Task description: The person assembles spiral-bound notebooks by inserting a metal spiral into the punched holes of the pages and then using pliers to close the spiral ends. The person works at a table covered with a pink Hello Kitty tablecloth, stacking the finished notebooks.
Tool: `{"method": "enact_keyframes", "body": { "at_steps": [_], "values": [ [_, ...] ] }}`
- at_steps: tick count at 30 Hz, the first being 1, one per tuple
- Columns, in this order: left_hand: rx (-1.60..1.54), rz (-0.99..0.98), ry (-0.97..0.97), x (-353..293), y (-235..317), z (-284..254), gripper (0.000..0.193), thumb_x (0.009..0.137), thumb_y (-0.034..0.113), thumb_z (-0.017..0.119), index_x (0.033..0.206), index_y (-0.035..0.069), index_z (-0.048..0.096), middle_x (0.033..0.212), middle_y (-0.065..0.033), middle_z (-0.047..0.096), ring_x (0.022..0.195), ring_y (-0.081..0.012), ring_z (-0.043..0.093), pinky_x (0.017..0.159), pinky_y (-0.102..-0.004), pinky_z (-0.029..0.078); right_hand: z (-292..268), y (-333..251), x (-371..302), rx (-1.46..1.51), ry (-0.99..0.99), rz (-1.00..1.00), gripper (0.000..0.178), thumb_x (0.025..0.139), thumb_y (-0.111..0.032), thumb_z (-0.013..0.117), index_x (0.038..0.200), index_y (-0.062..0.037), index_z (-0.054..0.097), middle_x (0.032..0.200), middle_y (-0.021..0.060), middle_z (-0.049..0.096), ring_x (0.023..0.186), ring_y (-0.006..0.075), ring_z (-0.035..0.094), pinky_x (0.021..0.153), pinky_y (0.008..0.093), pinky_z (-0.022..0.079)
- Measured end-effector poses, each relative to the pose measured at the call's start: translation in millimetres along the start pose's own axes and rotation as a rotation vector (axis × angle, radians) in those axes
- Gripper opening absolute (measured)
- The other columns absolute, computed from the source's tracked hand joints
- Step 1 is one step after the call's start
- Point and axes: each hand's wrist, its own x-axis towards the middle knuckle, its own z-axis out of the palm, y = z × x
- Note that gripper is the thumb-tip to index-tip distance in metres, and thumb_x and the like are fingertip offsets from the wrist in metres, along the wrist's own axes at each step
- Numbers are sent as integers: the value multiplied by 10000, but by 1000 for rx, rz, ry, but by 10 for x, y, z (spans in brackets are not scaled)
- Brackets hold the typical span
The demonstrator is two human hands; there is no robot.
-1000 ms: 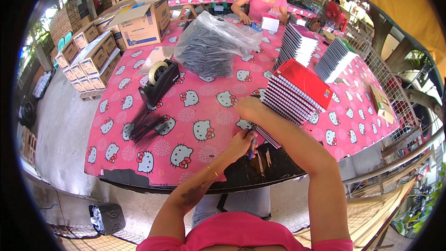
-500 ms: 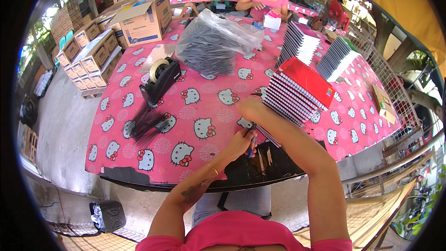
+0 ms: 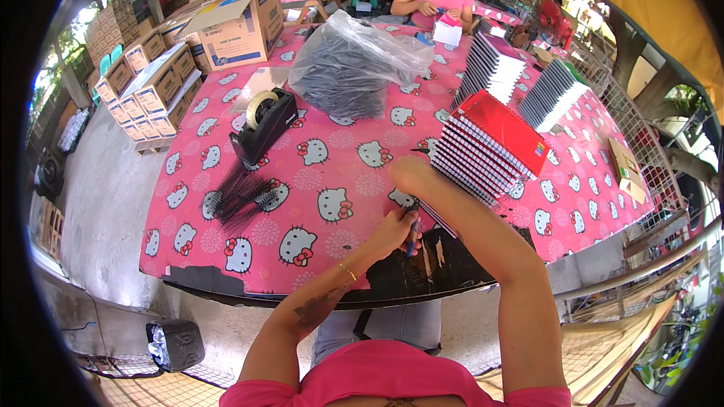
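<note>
At the table's front edge, my left hand (image 3: 398, 229) is closed around a slim tool with a blue handle (image 3: 412, 244); its working end is hidden. My right hand (image 3: 411, 175) bends sharply at the wrist just beyond it, its fingers out of sight. Under my right forearm shows the striped edge of a notebook (image 3: 440, 220). Close to the right of that forearm stands a tall stack of red-covered, spiral-bound notebooks (image 3: 494, 152). A thin dark tip (image 3: 421, 151) sticks out just past my right hand.
Loose black binding coils (image 3: 240, 200) lie left, near a tape dispenser (image 3: 264, 126). A clear bag of dark coils (image 3: 339, 75) sits mid-table, with a cardboard box (image 3: 237, 34) behind. More notebook stacks (image 3: 490, 68) stand right. Across the table, a person (image 3: 437, 0) handles a notebook.
The blue-handled tool in my left hand has shifted slightly. My arms keep almost the same pose. The whole view has moved a little, and the person opposite has moved their hands slightly.
</note>
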Motion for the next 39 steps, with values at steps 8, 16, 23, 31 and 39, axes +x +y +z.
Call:
{"method": "enact_keyframes", "body": {
  "at_steps": [8,16,23,31,39],
  "values": [
    [-123,-32,45,93,10,15,327,1031,303,428,1047,-16,496,825,-151,628,642,-290,695,525,-409,610,54,-41,7,-73,3,-25,149,779,-96,641,872,-64,753,891,130,738,835,284,726,677,413,575],
    [-53,-113,-10,-1,27,-53,361,1029,316,441,1136,-24,496,926,-191,653,785,-341,719,605,-431,608,98,1,49,20,7,-12,154,722,-35,692,869,-23,736,910,199,709,909,351,700,725,444,578],
    [-116,-130,-6,146,53,-80,349,1027,319,452,1128,-14,488,939,-198,654,817,-358,721,621,-466,604,292,5,131,52,62,7,138,722,-30,686,854,-22,726,903,187,713,939,340,691,796,432,561],
    [-123,-284,-16,147,30,-172,315,1013,296,479,1096,-7,501,970,-239,652,861,-409,708,722,-557,600,321,19,108,3,97,-78,128,699,-46,685,820,-39,729,858,178,709,931,335,682,798,445,534],
    [-155,-263,-40,250,150,-129,382,1031,289,428,1172,-67,446,925,-237,640,744,-383,694,649,-529,605,589,121,272,-14,50,-128,123,701,-60,686,810,-16,723,838,178,704,871,331,676,789,437,522]
  ]
}}
